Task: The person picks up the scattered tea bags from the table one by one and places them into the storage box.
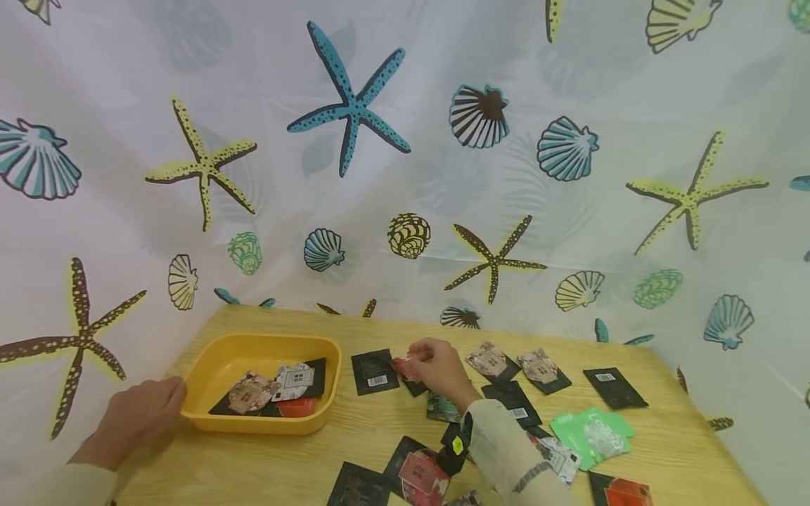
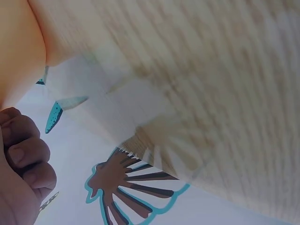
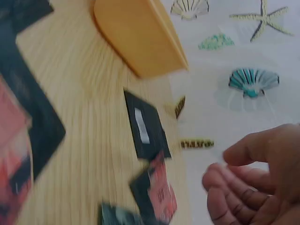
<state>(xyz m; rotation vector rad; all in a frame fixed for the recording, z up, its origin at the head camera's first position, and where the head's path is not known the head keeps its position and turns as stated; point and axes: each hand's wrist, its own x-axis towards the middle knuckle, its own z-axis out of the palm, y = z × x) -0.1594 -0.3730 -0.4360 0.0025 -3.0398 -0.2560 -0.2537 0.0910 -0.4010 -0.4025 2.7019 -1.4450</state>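
My left hand [image 1: 142,414] grips the left rim of a yellow plastic tray [image 1: 215,422] in the head view; its fingers [image 2: 29,152] are curled in the left wrist view. Several flat black sachets with printed labels lie in the tray, among them a white-labelled one [image 1: 295,379]. My right hand [image 1: 436,365] is over a red-and-black sachet [image 3: 161,197] on the table. In the right wrist view its thumb and fingers are loosely bent with nothing between them. Left of that lies a black sachet [image 1: 375,371] with a white barcode label.
Several more sachets spread over the wooden table [image 1: 285,464], including a pink-labelled one [image 1: 420,472], a black one [image 1: 615,388] at the right and bright green packets [image 1: 595,436]. A white curtain [image 1: 405,176] with starfish and shells hangs behind the table.
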